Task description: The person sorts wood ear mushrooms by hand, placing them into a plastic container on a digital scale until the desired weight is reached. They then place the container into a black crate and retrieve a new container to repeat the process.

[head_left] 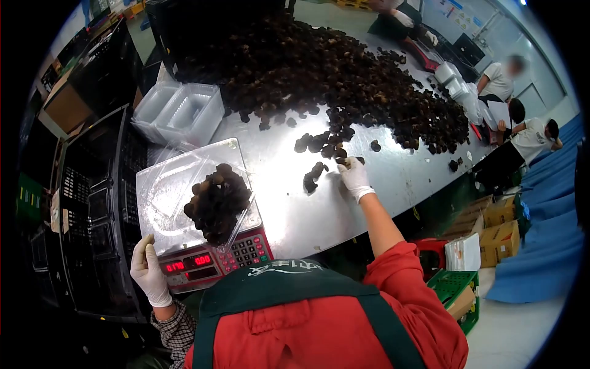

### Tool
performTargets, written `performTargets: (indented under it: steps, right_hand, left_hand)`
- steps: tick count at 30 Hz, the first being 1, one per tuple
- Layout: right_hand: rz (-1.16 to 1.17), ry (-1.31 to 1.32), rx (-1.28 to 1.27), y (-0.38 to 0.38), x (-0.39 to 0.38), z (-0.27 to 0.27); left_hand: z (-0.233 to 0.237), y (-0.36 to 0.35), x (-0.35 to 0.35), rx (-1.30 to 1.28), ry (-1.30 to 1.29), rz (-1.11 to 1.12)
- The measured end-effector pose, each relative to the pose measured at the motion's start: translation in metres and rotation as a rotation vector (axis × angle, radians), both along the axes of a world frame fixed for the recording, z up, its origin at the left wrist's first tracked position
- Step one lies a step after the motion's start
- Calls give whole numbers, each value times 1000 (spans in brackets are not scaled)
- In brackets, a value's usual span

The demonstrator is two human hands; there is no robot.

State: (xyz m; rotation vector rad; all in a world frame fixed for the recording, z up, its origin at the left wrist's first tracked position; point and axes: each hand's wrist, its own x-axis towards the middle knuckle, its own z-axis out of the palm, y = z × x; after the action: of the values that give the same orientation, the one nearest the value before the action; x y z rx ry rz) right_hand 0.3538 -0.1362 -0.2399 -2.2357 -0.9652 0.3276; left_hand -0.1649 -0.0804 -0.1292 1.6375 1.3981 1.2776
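Note:
My right hand point(354, 178), in a white glove, pinches a dark piece of wood ear mushroom point(350, 161) over the steel table. A few loose mushroom pieces lie beside it. My left hand point(149, 273), also gloved, is at the front left corner of the digital scale point(169, 178). Its fingers are pressed together; anything between them is too small to make out. On the scale's pan, a clear plastic tray point(244, 215) holds a heap of dark mushrooms point(218, 203). Red digits glow on the scale's display point(185, 262).
A large mushroom pile point(319, 67) covers the table's far part. Stacked clear trays point(178, 111) stand behind the scale. Black crates point(98, 209) are at the left. Co-workers point(501, 80) are at the far right, near cartons point(499, 241) and a green basket point(458, 295).

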Motion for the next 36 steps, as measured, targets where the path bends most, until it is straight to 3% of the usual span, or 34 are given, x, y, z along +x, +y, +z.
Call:
performTargets:
  steps: [4,5,10,13,15,17,18,19,20,21,22,24,27,29,33,36]
  right_hand:
    - [77,19,-118,19,-20,0]
    - [154,-288,-164,24,-24,-6]
    - [207,-303,-282,35,-14,-17]
    - [163,-151,-201,34,-1,-22]
    - [64,-32,101,15,19,-23]
    - [-83,150,73,-28,39,16]
    - [-91,44,101,-58,71,11]
    - [-195,87,49,-87,76,44]
    - [-228,71,185,-123,99,40]
    - [-306,-24,151,-155,110,51]
    - [-334,-343,-15,-187,122,53]
    - [-523,-527,-490,-218,115,67]
    - [-318,-502,-206,-213,125,42]
    - [-239,-257,-3,-156,88,44]
    - [173,-192,-63,-39,28,30]
    - [150,-293,-274,13,10,3]
  left_hand:
    - [2,7,5,7,-10,-10]
    - [1,9,5,3,-21,-11]
    - [-4,9,-1,-6,18,0]
    - [-5,7,2,-10,-14,-6]
    - [-3,9,0,-21,-40,7]
    - [-1,9,-3,-46,-74,26]
    - [3,9,-3,-100,-127,59]
    - [1,13,-8,-117,-192,51]
    - [-1,15,-11,-129,-291,47]
    - [-3,18,-14,-140,-389,44]
    - [-9,22,-20,-159,-511,-1]
    - [-5,25,-19,-198,-625,-9]
    - [-6,26,-19,-235,-700,-26]
    - [-4,27,-15,-249,-712,-33]
    - [6,19,-11,-233,-684,-19]
    - [6,3,-26,-191,-700,13]
